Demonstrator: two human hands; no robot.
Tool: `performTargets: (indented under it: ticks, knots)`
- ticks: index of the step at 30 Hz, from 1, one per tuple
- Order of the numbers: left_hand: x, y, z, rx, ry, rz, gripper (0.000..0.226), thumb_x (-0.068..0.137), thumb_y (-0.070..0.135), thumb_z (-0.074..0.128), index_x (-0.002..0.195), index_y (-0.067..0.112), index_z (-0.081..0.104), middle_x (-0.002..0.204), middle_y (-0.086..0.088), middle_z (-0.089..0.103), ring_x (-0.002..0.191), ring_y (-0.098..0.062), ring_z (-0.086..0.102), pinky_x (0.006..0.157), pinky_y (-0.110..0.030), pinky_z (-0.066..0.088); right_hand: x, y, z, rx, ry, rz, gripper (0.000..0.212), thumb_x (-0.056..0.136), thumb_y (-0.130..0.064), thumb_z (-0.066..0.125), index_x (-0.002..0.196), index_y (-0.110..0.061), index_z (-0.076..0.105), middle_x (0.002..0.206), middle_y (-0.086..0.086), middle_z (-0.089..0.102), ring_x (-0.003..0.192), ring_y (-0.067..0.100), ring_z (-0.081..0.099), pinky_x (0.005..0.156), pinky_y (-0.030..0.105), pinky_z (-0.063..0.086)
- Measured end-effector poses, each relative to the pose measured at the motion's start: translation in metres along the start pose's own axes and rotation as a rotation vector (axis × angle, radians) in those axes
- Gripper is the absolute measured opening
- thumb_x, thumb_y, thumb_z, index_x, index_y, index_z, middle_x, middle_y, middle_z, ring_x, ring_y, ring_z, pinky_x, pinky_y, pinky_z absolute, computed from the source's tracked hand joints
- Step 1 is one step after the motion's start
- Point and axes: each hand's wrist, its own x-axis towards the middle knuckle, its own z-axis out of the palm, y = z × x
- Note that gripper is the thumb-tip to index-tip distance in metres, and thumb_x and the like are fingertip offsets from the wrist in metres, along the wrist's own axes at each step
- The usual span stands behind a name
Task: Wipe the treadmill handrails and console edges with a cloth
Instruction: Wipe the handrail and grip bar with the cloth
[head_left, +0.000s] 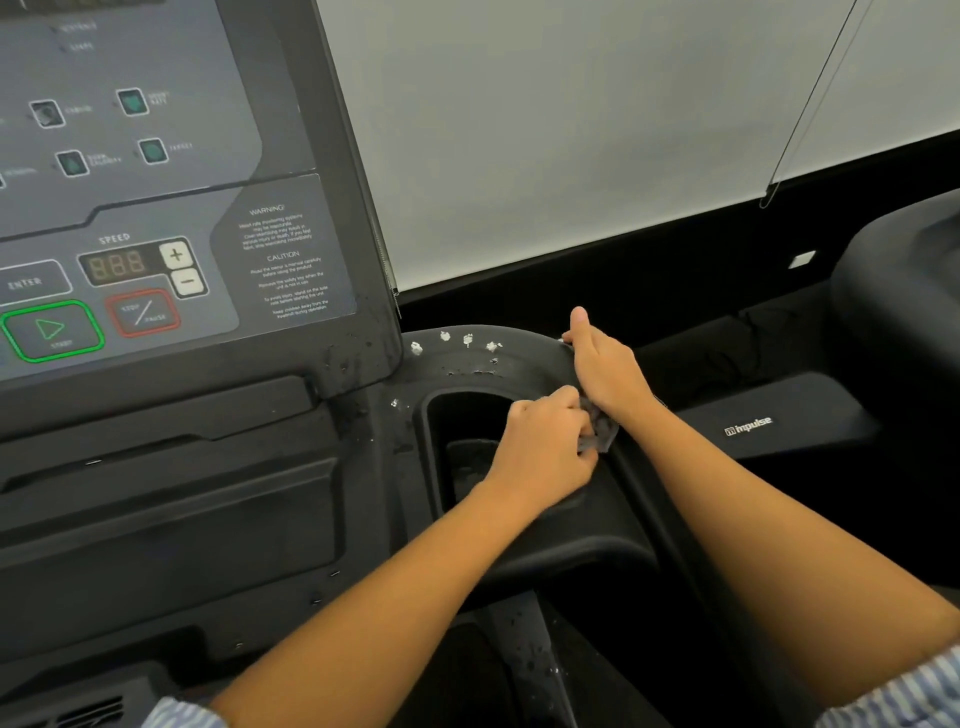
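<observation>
Both hands are meeting on the curved black plastic handrail (519, 358) at the right of the grey treadmill console (291, 249). The left hand (545, 447) is pinching the crumpled grey cloth (597, 431), while the right hand (605, 364) is curling over the rail with the cloth under its palm. White foam blobs (467, 340) are sitting further left, along the rail's far edge. A good stroke, I judge, means spreading the cloth flat, pressing firmly and sweeping left through the foam.
</observation>
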Motion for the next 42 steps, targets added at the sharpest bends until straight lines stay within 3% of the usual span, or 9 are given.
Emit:
performTargets:
  ticks: [5,15,17,20,26,33,36,39,42]
  knots:
    - [0.024,-0.03,-0.011,0.087,0.087,-0.17,0.018,0.086,0.014,0.052,0.091,0.002,0.065,0.098,-0.009,0.055,0.084,-0.025,0.057,0.084,-0.043,0.044,0.004,0.007,-0.001,-0.012,0.007,0.055,0.063,0.097,-0.055,0.012,0.116,-0.021,0.062,0.108,-0.002,0.062,0.099,0.013,0.053,0.085,0.033,0.037]
    - [0.049,-0.096,-0.042,0.075,0.151,-0.429,0.021,0.09,0.017,0.055,0.095,0.002,0.07,0.103,-0.011,0.061,0.094,-0.025,0.059,0.08,-0.03,0.045,-0.01,0.005,0.003,-0.195,0.055,-0.076,0.052,0.1,-0.046,0.019,0.099,-0.015,0.06,0.086,-0.003,0.059,0.071,0.007,0.05,0.07,0.029,0.034]
    - [0.051,-0.094,-0.044,0.068,0.128,-0.457,0.022,0.092,0.015,0.052,0.101,0.002,0.067,0.122,-0.013,0.056,0.108,-0.027,0.056,0.087,-0.031,0.043,-0.009,0.005,0.004,-0.209,0.066,-0.085,0.052,0.1,-0.046,0.019,0.095,-0.014,0.061,0.084,-0.002,0.06,0.071,0.008,0.052,0.068,0.029,0.035]
    - [0.049,-0.077,-0.032,0.041,0.064,-0.354,0.021,0.094,0.011,0.047,0.108,0.002,0.059,0.153,-0.009,0.022,0.122,-0.026,0.045,0.1,-0.042,0.04,-0.008,0.005,0.006,-0.214,0.081,-0.095,0.051,0.1,-0.047,0.02,0.093,-0.015,0.06,0.082,-0.001,0.06,0.07,0.008,0.053,0.064,0.028,0.036]
    - [0.05,-0.065,-0.016,0.19,0.023,-0.142,0.05,0.097,0.01,0.04,0.144,0.014,0.026,0.147,-0.01,0.033,0.136,-0.026,0.026,0.112,-0.036,0.02,-0.006,0.008,0.008,-0.23,0.102,-0.127,0.05,0.1,-0.045,0.022,0.092,-0.014,0.06,0.085,0.003,0.063,0.074,0.015,0.058,0.057,0.02,0.035]
    - [0.06,-0.096,-0.026,0.265,-0.093,-0.407,0.045,0.1,0.025,0.027,0.144,0.014,0.027,0.152,-0.011,0.02,0.137,-0.034,0.017,0.112,-0.045,0.016,-0.008,0.005,0.006,-0.24,0.085,-0.121,0.05,0.099,-0.047,0.021,0.091,-0.015,0.059,0.084,0.001,0.061,0.072,0.012,0.054,0.058,0.026,0.034]
    - [0.058,-0.08,-0.022,0.177,-0.086,-0.341,0.044,0.1,0.02,0.029,0.143,0.011,0.029,0.15,-0.013,0.025,0.136,-0.033,0.02,0.112,-0.044,0.018,-0.007,0.004,0.006,-0.184,0.091,-0.105,0.053,0.099,-0.048,0.021,0.09,-0.014,0.06,0.084,0.001,0.062,0.075,0.014,0.057,0.057,0.019,0.033]
    - [0.054,-0.06,-0.017,0.075,-0.111,-0.229,0.043,0.1,0.018,0.031,0.143,0.012,0.029,0.153,-0.011,0.021,0.14,-0.03,0.014,0.114,-0.043,0.013,-0.007,0.003,0.005,-0.072,0.1,-0.055,0.057,0.099,-0.051,0.019,0.1,-0.013,0.062,0.086,0.001,0.06,0.078,0.016,0.056,0.061,0.026,0.036]
    - [0.052,-0.046,-0.007,0.038,-0.16,-0.112,0.044,0.099,0.02,0.033,0.143,0.017,0.03,0.152,-0.01,0.023,0.14,-0.03,0.017,0.113,-0.048,0.02,-0.008,0.003,0.004,0.004,0.111,-0.033,0.056,0.099,-0.05,0.018,0.103,-0.014,0.061,0.083,-0.003,0.055,0.078,0.014,0.053,0.069,0.03,0.035]
